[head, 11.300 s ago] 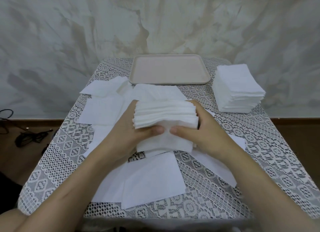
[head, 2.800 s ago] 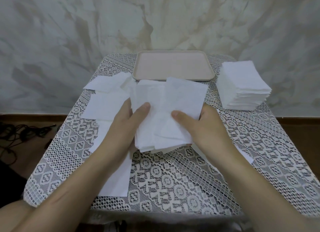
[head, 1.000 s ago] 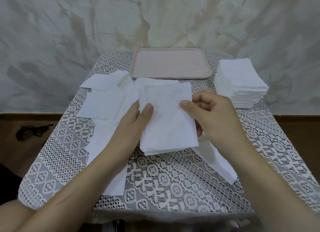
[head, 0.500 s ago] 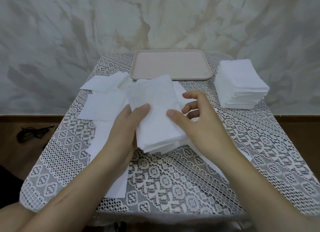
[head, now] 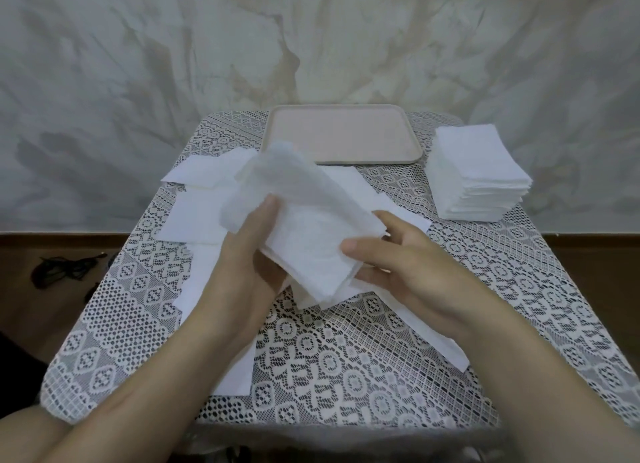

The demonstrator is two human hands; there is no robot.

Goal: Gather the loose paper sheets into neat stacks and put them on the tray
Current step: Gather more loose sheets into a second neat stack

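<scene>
The left hand [head: 249, 268] and right hand [head: 401, 268] both grip the paper bundle [head: 304, 220], newly tilted mid-frame. Squaring seems unfinished, and the tray [head: 346, 133] is still bare.

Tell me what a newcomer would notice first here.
A bundle of white sheets sits mid-table, tilted and gripped by the left hand and right hand. Behind it the tray holds nothing, while a tall stack stands at the far right. Loose sheets lie scattered on the left.
</scene>
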